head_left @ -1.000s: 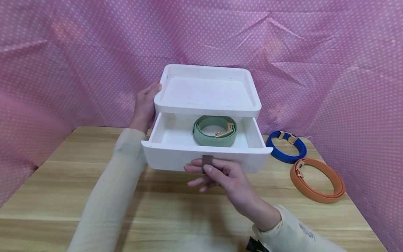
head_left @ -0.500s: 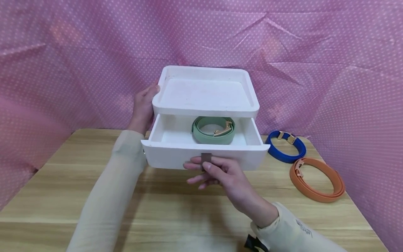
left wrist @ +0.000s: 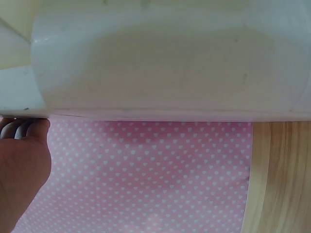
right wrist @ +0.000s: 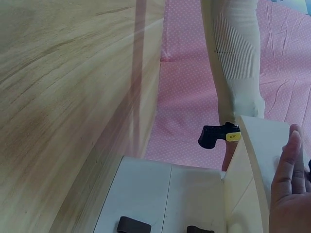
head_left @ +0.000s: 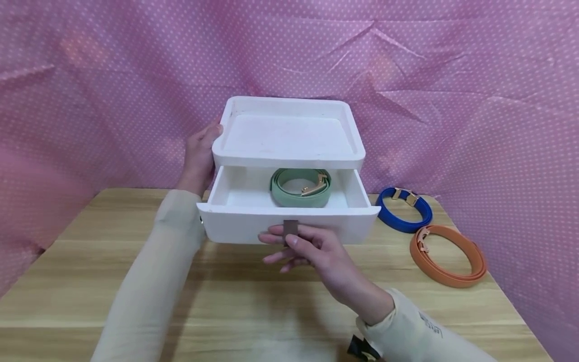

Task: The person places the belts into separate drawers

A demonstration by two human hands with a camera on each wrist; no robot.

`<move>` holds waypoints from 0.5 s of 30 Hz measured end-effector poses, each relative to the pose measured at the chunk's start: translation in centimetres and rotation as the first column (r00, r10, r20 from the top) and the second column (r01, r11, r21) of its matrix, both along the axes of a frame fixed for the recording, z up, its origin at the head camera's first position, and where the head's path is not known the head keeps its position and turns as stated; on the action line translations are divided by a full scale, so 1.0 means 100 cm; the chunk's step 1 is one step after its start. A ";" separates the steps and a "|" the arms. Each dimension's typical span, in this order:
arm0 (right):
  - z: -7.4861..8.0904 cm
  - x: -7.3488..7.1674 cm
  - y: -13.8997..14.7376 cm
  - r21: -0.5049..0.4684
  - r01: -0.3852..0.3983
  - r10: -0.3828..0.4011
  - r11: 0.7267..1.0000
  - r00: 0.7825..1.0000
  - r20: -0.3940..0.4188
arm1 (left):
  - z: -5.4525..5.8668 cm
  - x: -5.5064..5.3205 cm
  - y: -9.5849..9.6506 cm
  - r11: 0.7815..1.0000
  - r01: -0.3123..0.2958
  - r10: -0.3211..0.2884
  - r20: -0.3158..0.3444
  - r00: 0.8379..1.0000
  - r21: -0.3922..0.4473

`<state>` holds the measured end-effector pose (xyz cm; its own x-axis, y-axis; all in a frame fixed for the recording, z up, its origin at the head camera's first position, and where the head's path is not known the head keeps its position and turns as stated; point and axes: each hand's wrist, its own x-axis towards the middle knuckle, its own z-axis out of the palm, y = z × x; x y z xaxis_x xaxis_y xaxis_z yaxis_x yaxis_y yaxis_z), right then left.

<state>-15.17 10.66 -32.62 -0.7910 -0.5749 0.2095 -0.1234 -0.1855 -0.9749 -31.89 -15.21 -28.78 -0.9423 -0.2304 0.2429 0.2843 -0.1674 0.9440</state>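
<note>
Right fingers pinch tab, left fingers grip cabinet — right wrist alone reveals pulls.

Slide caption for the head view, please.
Right grip holds the brown tab of an open white drawer with a coiled green belt inside; left grip touches the casing.

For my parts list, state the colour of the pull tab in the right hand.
The pull tab is brown, clearest in the head view.

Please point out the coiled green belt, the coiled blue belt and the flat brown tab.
Coiled green leather-like belt (head_left: 300, 200), head view: front of its outer band.
Coiled blue leather-like belt (head_left: 401, 225), head view: front of its outer band.
Flat brown tab (head_left: 290, 227), head view: its upper part.
</note>
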 end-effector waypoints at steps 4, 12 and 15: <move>-0.001 0.000 0.001 0.008 -0.014 0.014 1.000 1.000 -0.004 | -0.002 0.001 0.000 1.000 -0.004 0.004 0.001 1.000 0.007; -0.005 -0.001 0.000 0.004 -0.015 0.015 1.000 1.000 -0.015 | -0.004 0.000 0.000 1.000 -0.008 0.008 -0.019 1.000 0.010; -0.006 -0.001 0.000 0.006 -0.019 0.019 1.000 1.000 -0.015 | -0.005 -0.001 0.000 1.000 -0.009 0.009 -0.030 1.000 0.015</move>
<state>-15.25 10.65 -33.25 -0.7770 -0.5907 0.2176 -0.1344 -0.1820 -0.9741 -31.98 -15.18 -29.23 -0.9326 -0.2425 0.2674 0.3138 -0.1787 0.9325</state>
